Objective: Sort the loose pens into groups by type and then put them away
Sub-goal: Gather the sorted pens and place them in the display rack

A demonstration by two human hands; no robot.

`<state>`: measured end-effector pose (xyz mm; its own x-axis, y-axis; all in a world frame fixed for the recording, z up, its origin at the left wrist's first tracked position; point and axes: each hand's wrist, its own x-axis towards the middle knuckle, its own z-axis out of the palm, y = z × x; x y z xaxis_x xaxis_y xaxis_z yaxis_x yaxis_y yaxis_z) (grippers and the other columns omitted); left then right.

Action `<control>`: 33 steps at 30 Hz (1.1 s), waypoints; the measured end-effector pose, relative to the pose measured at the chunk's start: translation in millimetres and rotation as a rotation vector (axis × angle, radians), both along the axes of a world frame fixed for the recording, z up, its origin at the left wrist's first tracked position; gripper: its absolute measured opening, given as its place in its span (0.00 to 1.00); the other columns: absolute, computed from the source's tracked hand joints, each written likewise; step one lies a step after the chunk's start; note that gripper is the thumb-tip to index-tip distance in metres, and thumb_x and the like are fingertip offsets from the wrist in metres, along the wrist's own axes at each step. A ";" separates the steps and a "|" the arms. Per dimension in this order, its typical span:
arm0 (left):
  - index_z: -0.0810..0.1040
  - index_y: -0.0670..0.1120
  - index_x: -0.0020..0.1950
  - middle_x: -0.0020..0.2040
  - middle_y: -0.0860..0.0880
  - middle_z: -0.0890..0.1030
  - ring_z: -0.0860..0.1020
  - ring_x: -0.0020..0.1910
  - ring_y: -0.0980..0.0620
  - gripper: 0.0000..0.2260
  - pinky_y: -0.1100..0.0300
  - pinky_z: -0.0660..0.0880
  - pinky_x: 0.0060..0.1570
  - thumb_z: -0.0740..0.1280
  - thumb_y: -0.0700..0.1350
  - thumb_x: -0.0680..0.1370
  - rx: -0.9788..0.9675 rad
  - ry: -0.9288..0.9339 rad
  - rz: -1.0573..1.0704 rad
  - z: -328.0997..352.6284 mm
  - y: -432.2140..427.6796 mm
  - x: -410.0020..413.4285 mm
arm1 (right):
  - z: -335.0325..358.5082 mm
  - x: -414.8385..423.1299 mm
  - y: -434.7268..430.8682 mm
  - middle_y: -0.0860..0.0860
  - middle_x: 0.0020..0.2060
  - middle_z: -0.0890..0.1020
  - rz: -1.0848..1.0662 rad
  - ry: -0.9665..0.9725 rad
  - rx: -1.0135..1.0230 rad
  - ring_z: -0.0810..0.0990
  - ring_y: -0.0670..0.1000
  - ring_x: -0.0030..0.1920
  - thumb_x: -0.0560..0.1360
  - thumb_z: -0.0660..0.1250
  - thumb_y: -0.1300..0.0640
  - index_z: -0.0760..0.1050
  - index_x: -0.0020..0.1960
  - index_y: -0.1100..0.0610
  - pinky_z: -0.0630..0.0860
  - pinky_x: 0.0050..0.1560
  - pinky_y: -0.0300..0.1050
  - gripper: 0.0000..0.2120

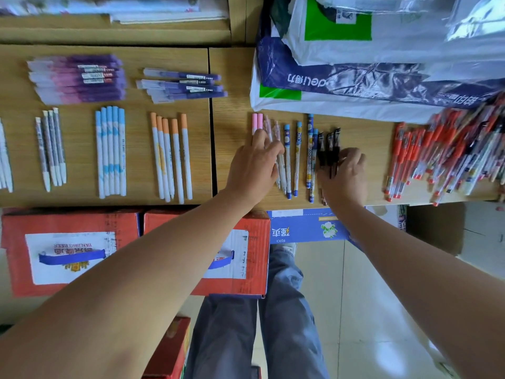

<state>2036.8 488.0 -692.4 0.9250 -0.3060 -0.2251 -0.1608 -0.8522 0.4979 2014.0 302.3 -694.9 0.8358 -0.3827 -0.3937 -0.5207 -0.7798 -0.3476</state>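
We are pinching slim black plastic pens (329, 149) in our right grip (345, 173), with our left grip (254, 165) spread over pink-capped white pens (257, 123). We are risking nudging the blue printed pens (310, 149) just beside them into the wrong group.

The left hand (252, 168) lies flat over the pink pens (257, 123), hiding all but their caps. The right hand (345, 176), fingers curled on the black pens (329, 143), covers their lower ends. White pens (4, 160) run off the left edge, and the heap of red pens (448, 149) spills past the right. Packets (109, 6) on the top shelf are blurred beyond telling. Bags (382, 36) are cut off at top and right. Print on the pen barrels is too small to read.
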 end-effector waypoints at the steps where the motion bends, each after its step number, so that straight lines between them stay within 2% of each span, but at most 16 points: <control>1: 0.78 0.44 0.53 0.52 0.43 0.74 0.77 0.47 0.45 0.11 0.52 0.77 0.41 0.69 0.38 0.72 -0.001 0.009 0.001 0.8 -1.5 0.7 | -1.0 0.1 -2.1 0.59 0.57 0.71 0.025 0.012 0.013 0.74 0.58 0.47 0.74 0.68 0.53 0.66 0.59 0.62 0.66 0.36 0.45 0.20; 3: 0.78 0.44 0.54 0.52 0.43 0.74 0.78 0.46 0.45 0.10 0.55 0.75 0.37 0.69 0.38 0.73 0.000 0.016 0.005 1.7 -3.8 1.1 | -2.0 1.8 -5.5 0.58 0.57 0.72 0.046 0.021 0.026 0.71 0.55 0.44 0.74 0.67 0.54 0.66 0.59 0.61 0.65 0.36 0.45 0.19; 6: 0.76 0.44 0.56 0.54 0.43 0.75 0.78 0.49 0.46 0.11 0.56 0.75 0.38 0.68 0.38 0.74 0.009 0.026 -0.001 1.7 -7.3 -0.6 | -0.6 4.2 -17.7 0.58 0.57 0.72 0.035 0.037 0.008 0.69 0.53 0.43 0.73 0.67 0.58 0.67 0.59 0.61 0.66 0.36 0.45 0.17; 11: 0.75 0.44 0.59 0.57 0.45 0.74 0.76 0.53 0.47 0.12 0.60 0.70 0.40 0.66 0.40 0.76 0.052 0.048 0.014 1.3 -15.9 -2.8 | 2.4 7.7 -48.2 0.60 0.59 0.70 -0.025 0.088 -0.048 0.74 0.58 0.47 0.72 0.68 0.59 0.67 0.60 0.62 0.68 0.40 0.47 0.19; 14: 0.74 0.45 0.60 0.58 0.45 0.74 0.76 0.54 0.48 0.12 0.60 0.71 0.41 0.66 0.41 0.76 0.058 0.052 0.041 1.0 -20.0 -4.6 | 5.9 9.6 -45.7 0.59 0.59 0.70 -0.010 -0.001 -0.054 0.73 0.56 0.46 0.72 0.69 0.57 0.68 0.59 0.61 0.67 0.38 0.46 0.19; 16: 0.74 0.45 0.60 0.59 0.45 0.74 0.76 0.54 0.48 0.12 0.59 0.73 0.42 0.67 0.41 0.76 0.068 0.042 0.053 0.8 -21.2 -5.1 | 9.0 11.7 -27.6 0.57 0.56 0.72 0.081 -0.095 0.017 0.71 0.50 0.43 0.74 0.69 0.55 0.69 0.58 0.61 0.68 0.35 0.44 0.17; 18: 0.74 0.44 0.60 0.60 0.45 0.74 0.77 0.53 0.48 0.14 0.59 0.74 0.41 0.67 0.41 0.75 0.078 0.029 0.067 0.7 -21.9 -4.9 | 8.6 13.0 -2.8 0.55 0.54 0.73 0.178 -0.134 0.089 0.71 0.49 0.42 0.73 0.69 0.52 0.70 0.56 0.60 0.71 0.34 0.44 0.18; 21: 0.73 0.44 0.61 0.57 0.44 0.75 0.78 0.49 0.47 0.16 0.58 0.74 0.39 0.69 0.40 0.74 0.083 0.033 0.105 0.5 -22.2 -4.5 | 1.5 15.2 26.6 0.56 0.56 0.71 0.247 -0.068 0.043 0.74 0.54 0.48 0.71 0.72 0.47 0.68 0.58 0.60 0.71 0.37 0.46 0.24; 24: 0.74 0.45 0.59 0.55 0.44 0.74 0.78 0.47 0.46 0.17 0.57 0.74 0.38 0.71 0.41 0.72 0.090 0.028 0.148 -1.5 -20.5 -5.7 | -3.4 18.2 34.1 0.56 0.57 0.69 0.270 -0.008 -0.049 0.72 0.55 0.55 0.70 0.72 0.45 0.66 0.60 0.60 0.67 0.43 0.41 0.28; 28: 0.75 0.45 0.57 0.54 0.43 0.73 0.76 0.50 0.45 0.17 0.54 0.77 0.40 0.73 0.40 0.70 0.115 -0.034 0.158 -5.3 -19.5 -8.3 | -6.5 17.8 30.6 0.56 0.57 0.68 0.325 -0.003 -0.071 0.70 0.55 0.56 0.68 0.73 0.45 0.66 0.60 0.60 0.69 0.44 0.41 0.30; 31: 0.75 0.45 0.58 0.56 0.42 0.73 0.75 0.52 0.44 0.17 0.53 0.76 0.43 0.73 0.42 0.70 0.143 -0.032 0.180 -5.1 -25.0 -8.5 | -7.9 14.9 28.5 0.56 0.57 0.67 0.401 0.018 -0.081 0.70 0.56 0.55 0.68 0.73 0.48 0.66 0.59 0.60 0.70 0.42 0.42 0.27; 33: 0.75 0.46 0.59 0.57 0.42 0.73 0.74 0.53 0.44 0.17 0.54 0.75 0.45 0.72 0.43 0.71 0.170 -0.030 0.184 -3.9 -28.5 -8.1 | -9.5 12.7 23.3 0.56 0.58 0.67 0.350 -0.001 -0.024 0.71 0.55 0.55 0.71 0.72 0.52 0.67 0.59 0.60 0.67 0.41 0.41 0.23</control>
<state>2028.7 459.6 -696.3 0.9687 -0.0918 -0.2304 -0.0078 -0.9397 0.3418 2026.8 325.6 -704.4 0.9183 -0.0820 -0.3873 -0.2202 -0.9188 -0.3276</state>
